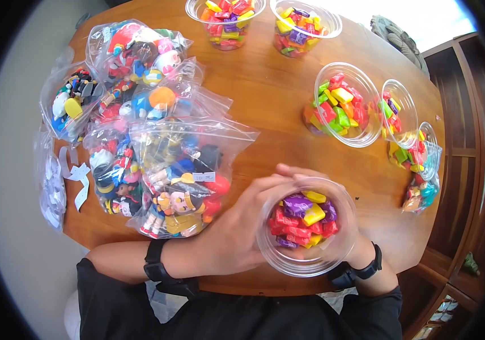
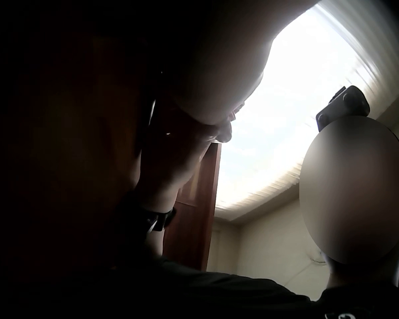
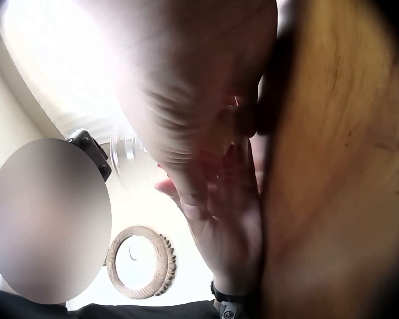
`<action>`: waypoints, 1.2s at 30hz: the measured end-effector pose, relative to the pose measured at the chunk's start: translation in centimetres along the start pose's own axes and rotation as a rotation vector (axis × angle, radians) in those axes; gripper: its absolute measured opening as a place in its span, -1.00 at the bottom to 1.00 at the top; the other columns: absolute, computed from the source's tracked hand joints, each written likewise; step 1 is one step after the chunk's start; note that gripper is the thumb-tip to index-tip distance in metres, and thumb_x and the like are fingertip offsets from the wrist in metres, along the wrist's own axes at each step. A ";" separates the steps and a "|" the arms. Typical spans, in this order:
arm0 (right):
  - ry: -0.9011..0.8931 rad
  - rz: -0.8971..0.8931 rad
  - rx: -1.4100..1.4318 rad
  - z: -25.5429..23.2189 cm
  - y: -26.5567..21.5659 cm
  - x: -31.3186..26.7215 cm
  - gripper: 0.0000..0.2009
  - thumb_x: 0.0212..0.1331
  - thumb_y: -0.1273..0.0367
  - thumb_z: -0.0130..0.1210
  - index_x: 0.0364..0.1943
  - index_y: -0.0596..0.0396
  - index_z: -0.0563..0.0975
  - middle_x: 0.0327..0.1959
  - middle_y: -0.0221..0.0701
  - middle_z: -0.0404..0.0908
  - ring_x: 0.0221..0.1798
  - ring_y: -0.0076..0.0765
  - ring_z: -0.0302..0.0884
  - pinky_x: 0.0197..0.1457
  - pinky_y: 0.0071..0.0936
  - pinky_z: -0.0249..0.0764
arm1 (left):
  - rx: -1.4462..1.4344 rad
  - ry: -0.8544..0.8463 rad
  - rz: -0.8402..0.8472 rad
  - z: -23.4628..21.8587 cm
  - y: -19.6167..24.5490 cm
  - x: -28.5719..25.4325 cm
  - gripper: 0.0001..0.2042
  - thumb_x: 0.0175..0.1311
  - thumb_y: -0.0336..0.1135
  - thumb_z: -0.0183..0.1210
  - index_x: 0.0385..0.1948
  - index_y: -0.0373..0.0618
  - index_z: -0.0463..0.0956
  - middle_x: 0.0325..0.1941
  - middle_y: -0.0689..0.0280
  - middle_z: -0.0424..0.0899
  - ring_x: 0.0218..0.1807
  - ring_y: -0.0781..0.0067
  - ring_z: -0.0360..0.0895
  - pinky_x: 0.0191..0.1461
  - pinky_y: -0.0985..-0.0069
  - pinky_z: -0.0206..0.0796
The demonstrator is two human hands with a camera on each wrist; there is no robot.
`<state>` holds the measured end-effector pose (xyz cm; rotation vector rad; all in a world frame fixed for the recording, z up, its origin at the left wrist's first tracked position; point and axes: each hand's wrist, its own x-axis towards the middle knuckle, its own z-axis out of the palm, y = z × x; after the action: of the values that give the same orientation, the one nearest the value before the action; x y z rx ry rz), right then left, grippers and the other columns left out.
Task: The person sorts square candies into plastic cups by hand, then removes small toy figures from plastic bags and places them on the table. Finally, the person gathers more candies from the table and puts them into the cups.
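Observation:
A clear plastic cup (image 1: 265,249) of wrapped candies (image 1: 305,221) in red, purple and yellow is held between both hands, low at the front of the table, its mouth facing up toward the head camera. My left hand (image 1: 243,218) wraps its left side, some fingers reaching behind the far rim. On the right, my right hand (image 1: 360,249) holds the other side, mostly hidden behind the cup. The left wrist view is dark, with the right hand (image 2: 176,159) beyond the near one. Both hands meet around the cup in the right wrist view, the left hand (image 3: 229,232) lower.
Zip bags of small toy figures (image 1: 180,175) cover the table's left side, beside paper strips (image 1: 78,178). Several more candy cups (image 1: 347,105) stand along the far and right edges. Another small bag (image 1: 422,195) lies at the right edge, near a wooden cabinet (image 1: 463,141).

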<state>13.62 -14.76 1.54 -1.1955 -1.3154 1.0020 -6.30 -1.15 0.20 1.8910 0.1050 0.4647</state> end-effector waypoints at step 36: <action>0.378 -0.377 -0.637 0.6 0.3 -0.7 -0.19 0.05 0.34 0.71 0.32 -0.06 0.36 0.34 -0.06 0.36 0.19 0.08 0.76 0.16 -0.16 0.86 | -0.123 0.071 -0.134 0.9 -0.4 -0.7 0.25 0.19 -0.34 0.62 0.72 -0.28 -0.30 0.81 -0.28 -0.13 0.83 -0.33 -0.08 0.81 -0.22 -0.22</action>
<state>13.01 -15.39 1.03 -1.4380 -1.5167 0.0615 -6.50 -2.00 -0.61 1.7348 0.2428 0.4369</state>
